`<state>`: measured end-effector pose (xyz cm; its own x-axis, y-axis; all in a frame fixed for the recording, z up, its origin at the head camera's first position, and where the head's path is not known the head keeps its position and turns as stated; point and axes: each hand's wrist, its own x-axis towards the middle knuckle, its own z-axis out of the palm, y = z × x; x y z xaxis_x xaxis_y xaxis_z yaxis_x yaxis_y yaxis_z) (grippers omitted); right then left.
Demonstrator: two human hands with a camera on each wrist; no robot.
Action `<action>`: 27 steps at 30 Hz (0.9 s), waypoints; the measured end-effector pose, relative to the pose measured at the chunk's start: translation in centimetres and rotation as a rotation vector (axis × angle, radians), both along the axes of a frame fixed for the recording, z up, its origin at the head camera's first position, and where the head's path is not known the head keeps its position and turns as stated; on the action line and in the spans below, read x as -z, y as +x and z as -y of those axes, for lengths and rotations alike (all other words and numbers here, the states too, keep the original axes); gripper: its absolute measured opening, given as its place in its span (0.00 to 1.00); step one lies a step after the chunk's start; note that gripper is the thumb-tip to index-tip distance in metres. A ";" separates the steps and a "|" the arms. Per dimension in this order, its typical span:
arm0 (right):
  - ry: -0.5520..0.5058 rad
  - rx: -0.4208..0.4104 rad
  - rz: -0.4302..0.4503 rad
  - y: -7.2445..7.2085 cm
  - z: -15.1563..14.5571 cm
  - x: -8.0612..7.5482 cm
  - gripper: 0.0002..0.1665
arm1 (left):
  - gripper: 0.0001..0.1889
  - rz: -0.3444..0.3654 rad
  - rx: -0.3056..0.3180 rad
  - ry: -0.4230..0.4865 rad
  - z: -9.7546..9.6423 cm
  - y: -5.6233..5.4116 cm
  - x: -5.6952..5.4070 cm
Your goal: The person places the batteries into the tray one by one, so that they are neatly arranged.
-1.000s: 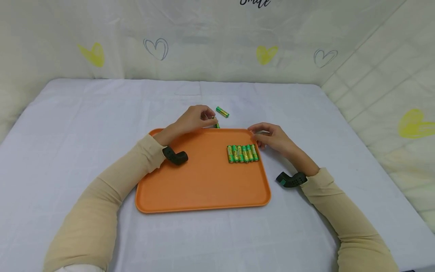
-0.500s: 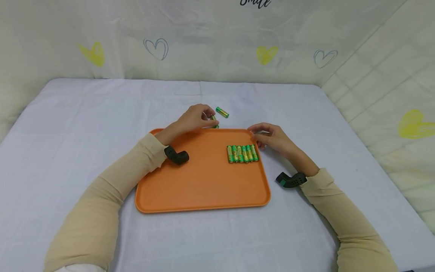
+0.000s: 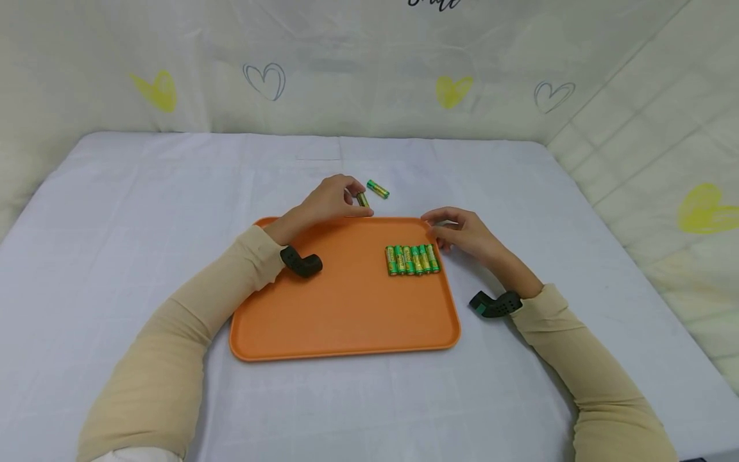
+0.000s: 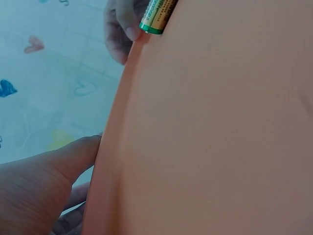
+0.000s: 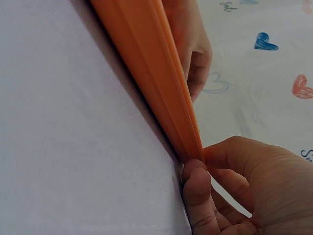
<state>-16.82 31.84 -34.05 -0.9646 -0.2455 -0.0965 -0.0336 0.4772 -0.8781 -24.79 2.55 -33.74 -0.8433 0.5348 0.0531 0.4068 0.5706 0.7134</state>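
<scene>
My left hand (image 3: 329,200) reaches over the far edge of an orange tray (image 3: 346,314) and pinches a green-and-gold battery (image 3: 362,200) between thumb and fingers. In the left wrist view that battery is hidden, with the thumb (image 4: 80,154) beside the tray's rim. A second battery (image 3: 378,188) lies loose on the cloth just beyond. My right hand (image 3: 462,231) grips the tray's far right corner, thumb and fingertips at the rim in the right wrist view. Several like batteries (image 3: 412,260) lie side by side inside the tray, near that corner.
A white cloth (image 3: 144,186) covers the table under the tray. Behind it hangs a pale sheet (image 3: 358,83) printed with hearts. Each wrist wears a dark camera band, the left one (image 3: 301,263) hanging over the tray.
The battery at my left hand has tilted and shifted slightly away, up between the thumb and fingers. My right hand, the tray and the row of batteries stay put.
</scene>
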 end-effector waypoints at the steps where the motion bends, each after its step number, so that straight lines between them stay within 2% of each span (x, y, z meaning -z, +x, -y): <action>1: 0.001 -0.003 -0.002 0.0 0.0 0.0 0.22 | 0.30 -0.003 0.000 0.001 0.0 0.0 0.0; 14: -0.008 -0.009 -0.008 0.0 -0.1 0.0 0.21 | 0.29 -0.012 -0.004 0.086 0.1 0.6 0.3; 27: -0.003 0.004 0.000 0.0 -0.2 0.1 0.21 | 0.29 -0.083 -0.022 0.040 -0.1 1.5 -0.3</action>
